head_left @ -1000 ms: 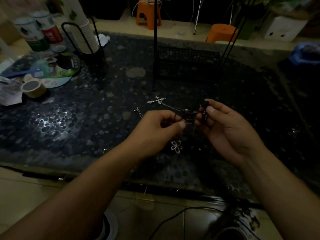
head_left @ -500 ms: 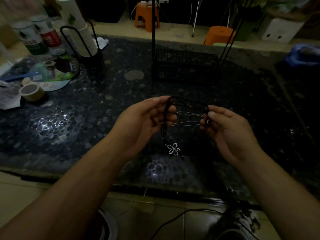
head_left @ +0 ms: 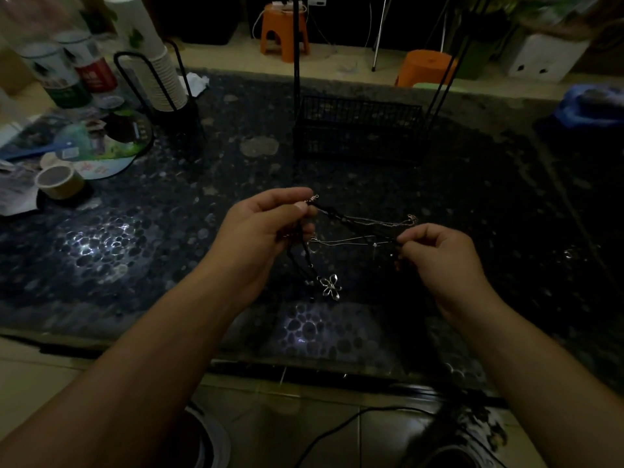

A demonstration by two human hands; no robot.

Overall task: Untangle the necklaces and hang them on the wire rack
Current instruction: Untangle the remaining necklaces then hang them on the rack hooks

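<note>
My left hand (head_left: 260,228) and right hand (head_left: 439,255) pinch the tangled necklaces (head_left: 354,228) with curled fingers, holding them stretched above the table (head_left: 169,231). A flower charm (head_left: 331,287) hangs down. The wire rack (head_left: 358,126) stands behind.

A lived-in home room: pebble-patterned table (head_left: 135,238), stacked paper cups (head_left: 158,72), orange plastic stools (head_left: 283,32) on tiled floor
</note>
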